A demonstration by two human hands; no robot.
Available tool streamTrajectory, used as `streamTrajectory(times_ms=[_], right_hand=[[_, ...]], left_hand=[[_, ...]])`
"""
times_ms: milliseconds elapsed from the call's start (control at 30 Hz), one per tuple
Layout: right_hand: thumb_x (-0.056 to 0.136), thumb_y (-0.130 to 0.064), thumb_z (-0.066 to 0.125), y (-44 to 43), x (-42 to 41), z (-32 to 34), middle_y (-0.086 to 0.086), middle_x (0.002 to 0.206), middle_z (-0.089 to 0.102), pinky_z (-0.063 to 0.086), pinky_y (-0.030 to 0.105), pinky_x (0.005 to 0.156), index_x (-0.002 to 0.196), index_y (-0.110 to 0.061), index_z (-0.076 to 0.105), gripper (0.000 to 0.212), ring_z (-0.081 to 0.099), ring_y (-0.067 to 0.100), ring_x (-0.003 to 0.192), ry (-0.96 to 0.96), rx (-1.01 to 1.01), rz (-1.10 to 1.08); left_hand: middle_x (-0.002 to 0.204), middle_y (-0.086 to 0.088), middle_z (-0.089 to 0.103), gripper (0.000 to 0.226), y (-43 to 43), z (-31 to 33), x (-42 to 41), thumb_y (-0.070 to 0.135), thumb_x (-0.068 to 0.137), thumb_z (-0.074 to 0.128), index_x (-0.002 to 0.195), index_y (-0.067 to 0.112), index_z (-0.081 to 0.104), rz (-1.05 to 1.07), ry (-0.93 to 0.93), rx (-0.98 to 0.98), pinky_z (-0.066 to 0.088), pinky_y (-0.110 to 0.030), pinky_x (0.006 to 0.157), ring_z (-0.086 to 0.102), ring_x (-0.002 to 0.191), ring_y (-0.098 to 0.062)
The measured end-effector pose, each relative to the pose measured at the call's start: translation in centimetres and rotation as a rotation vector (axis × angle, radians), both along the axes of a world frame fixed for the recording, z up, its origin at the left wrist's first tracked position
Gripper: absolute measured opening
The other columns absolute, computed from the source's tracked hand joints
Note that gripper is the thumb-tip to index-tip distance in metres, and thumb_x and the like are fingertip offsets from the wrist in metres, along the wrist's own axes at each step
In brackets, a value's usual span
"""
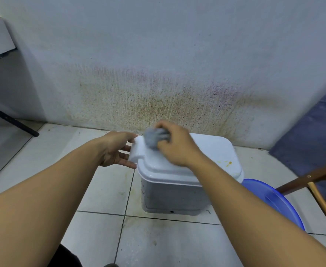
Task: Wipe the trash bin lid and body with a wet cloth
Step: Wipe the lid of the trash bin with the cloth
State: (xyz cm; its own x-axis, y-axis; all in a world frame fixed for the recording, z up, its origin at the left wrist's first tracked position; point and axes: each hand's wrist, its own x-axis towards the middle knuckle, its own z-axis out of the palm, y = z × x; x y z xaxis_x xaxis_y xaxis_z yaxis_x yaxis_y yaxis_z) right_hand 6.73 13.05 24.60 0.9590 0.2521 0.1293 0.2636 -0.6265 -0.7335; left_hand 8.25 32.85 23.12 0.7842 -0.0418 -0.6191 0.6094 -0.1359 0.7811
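A small grey trash bin [170, 197] stands on the tiled floor against the wall, shut under a white lid [212, 151]. A yellow-orange smear [226, 163] marks the lid's right side. My right hand [175, 145] grips a bunched grey cloth [154, 138] and presses it on the lid's far left corner; the cloth is blurred. My left hand [118, 149] rests against the lid's left protruding tab, fingers spread along its edge.
The white wall [158, 93] behind the bin carries brown and reddish splatter. A blue plastic basin [274, 201] sits right of the bin. Wooden chair legs [316, 182] and blue fabric [312, 132] stand at right. A black table leg [10, 120] slants at left.
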Motion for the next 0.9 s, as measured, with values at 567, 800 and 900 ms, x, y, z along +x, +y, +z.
streamTrajectory(times_ms=[567, 800, 900], right_hand=[[0.085, -0.009, 0.053, 4.2, 0.0, -0.9, -0.003, 0.122, 0.041, 0.045, 0.039, 0.085, 0.123, -0.039, 0.048, 0.048, 0.035, 0.026, 0.108, -0.027, -0.490, 0.128], [0.084, -0.018, 0.067, 3.7, -3.6, -2.0, -0.002, 0.122, 0.039, 0.044, 0.036, 0.082, 0.117, -0.040, 0.047, 0.045, 0.035, 0.025, 0.101, -0.150, -0.522, 0.134], [0.083, -0.013, 0.063, 3.4, -4.4, -1.8, 0.000, 0.128, 0.038, 0.037, 0.033, 0.077, 0.120, -0.038, 0.048, 0.047, 0.034, 0.025, 0.102, -0.157, -0.537, 0.143]], left_hand=[[0.102, -0.017, 0.080, 0.035, 0.1, -0.8, 0.3, 0.000, 0.106, 0.041, 0.116, 0.013, 0.072, -0.081, -0.050, 0.010, 0.066, -0.054, 0.076, 0.078, 0.082, -0.036], [0.104, -0.015, 0.078, 0.025, -0.9, -0.6, -0.1, 0.034, 0.101, 0.063, 0.119, 0.018, 0.070, -0.157, -0.126, 0.160, 0.064, -0.040, 0.067, 0.079, 0.081, -0.032], [0.103, -0.014, 0.079, 0.030, -1.1, -0.7, -0.2, 0.039, 0.100, 0.066, 0.128, 0.027, 0.061, -0.191, -0.150, 0.217, 0.063, -0.036, 0.061, 0.080, 0.078, -0.029]])
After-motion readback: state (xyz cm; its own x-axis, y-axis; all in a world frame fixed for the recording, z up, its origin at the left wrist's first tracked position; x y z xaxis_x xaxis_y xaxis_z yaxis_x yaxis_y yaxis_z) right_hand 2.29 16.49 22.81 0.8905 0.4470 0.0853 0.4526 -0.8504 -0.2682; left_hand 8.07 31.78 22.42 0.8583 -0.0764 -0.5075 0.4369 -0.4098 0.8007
